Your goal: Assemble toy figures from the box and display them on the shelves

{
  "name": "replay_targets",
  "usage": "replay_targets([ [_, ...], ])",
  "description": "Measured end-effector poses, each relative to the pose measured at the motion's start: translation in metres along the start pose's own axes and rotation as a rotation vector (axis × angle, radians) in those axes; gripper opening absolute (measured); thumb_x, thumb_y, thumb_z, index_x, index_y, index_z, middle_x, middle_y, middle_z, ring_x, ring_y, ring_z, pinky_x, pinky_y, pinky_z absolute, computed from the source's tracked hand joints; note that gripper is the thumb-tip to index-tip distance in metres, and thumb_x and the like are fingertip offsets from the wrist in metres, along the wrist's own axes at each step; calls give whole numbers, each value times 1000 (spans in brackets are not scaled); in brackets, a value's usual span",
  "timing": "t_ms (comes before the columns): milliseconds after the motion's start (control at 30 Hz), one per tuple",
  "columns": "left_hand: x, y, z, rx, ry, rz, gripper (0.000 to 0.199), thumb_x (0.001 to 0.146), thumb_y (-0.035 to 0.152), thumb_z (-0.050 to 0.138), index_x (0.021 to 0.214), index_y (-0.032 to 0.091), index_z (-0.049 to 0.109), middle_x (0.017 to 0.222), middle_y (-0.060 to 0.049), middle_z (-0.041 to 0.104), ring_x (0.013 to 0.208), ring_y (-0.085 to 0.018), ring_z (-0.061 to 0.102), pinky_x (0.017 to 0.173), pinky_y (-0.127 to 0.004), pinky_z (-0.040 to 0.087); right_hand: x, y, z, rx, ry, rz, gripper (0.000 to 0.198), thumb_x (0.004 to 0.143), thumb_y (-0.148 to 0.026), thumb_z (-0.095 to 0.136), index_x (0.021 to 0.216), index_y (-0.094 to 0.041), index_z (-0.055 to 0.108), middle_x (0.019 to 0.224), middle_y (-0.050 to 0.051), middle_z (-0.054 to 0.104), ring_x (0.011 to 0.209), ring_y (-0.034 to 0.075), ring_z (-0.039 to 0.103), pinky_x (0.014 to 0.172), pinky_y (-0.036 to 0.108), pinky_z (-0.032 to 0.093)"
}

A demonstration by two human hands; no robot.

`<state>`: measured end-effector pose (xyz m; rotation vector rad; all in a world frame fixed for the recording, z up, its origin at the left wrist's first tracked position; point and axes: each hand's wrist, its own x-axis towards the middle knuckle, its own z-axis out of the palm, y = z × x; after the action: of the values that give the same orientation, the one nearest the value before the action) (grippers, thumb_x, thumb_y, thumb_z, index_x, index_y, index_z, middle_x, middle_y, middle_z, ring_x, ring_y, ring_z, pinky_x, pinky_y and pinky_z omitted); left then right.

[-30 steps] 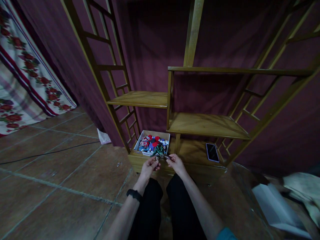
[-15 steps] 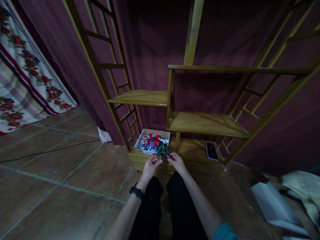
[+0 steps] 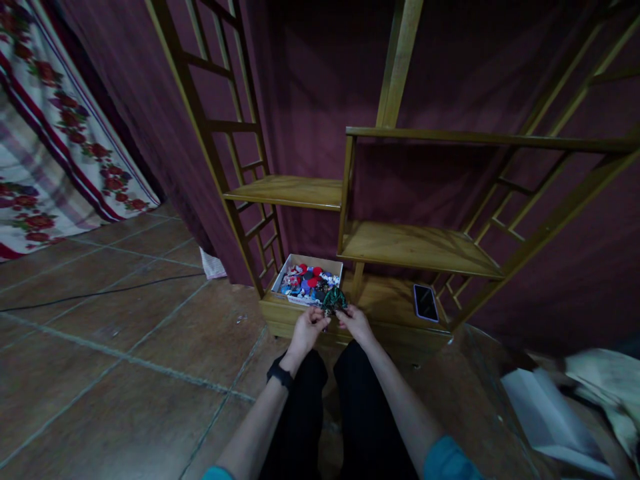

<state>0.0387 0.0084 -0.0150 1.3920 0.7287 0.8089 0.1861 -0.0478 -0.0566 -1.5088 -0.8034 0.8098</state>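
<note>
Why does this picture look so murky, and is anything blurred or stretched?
Head view: dim light, deep shadow beneath the long upper shelf; faint sheen on the tiled floor; pale cloth at right looks smeared; side posts lean, probably wide-lens stretching; the dark green thing between left hand and right hand lacks clear detail.

- No writing, brand, number or sign is legible.
- White rectangular open-topped box (image 3: pixel 320 261): any print on its outer wall is too small to read.
- Dark-screened phone with a pale purple edge (image 3: pixel 425 303): nothing readable on its screen.
</note>
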Motion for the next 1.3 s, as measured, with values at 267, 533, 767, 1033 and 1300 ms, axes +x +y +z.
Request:
replay_targets([
  [267, -1, -3, 0, 64, -2, 33, 28, 60, 30, 70, 77, 16, 51, 56, 4, 54, 51, -9, 50, 56, -22, 39, -8, -8, -1, -133, 38, -33, 27, 67, -44, 59, 77, -19, 58, 64, -2, 61, 49, 11, 57, 45, 22, 49],
  [533, -12, 5, 7, 297, 44, 69, 21, 67, 28, 65, 84, 19, 55, 69, -1, 61, 67, -16, 58, 66, -24, 41, -7, -2, -3, -161, 22, -40, 29, 69, -43, 57, 84, -19, 60, 73, 1, 64, 51, 12, 59, 47, 24, 50],
  [767, -24, 8, 15, 682, 37, 151, 24, 78, 31, 54, 99, 21, 52, 80, -7, 62, 79, -23, 59, 72, -28, 38, -5, 4, -8, -115, 4, -33, 27, 70, -41, 58, 84, -19, 61, 73, 3, 65, 56, 16, 62, 51, 29, 54],
  [1033, -29, 12, 23, 772, -19, 264, 22, 82, 29, 47, 99, 17, 54, 82, -12, 59, 83, -24, 56, 79, -30, 37, -6, 12, -12, -10, -5, -20, 33, 67, -43, 59, 90, -20, 61, 82, 4, 67, 64, 20, 64, 57, 33, 55],
  [1300, -33, 16, 26, 1030, -151, 417, 44, 82, 14, 39, 126, 13, 39, 91, -15, 59, 88, -24, 55, 81, -34, 38, -8, 13, -16, 117, -5, -65, 43, 58, -42, 65, 93, -17, 59, 90, 7, 66, 78, 23, 62, 70, 37, 51],
])
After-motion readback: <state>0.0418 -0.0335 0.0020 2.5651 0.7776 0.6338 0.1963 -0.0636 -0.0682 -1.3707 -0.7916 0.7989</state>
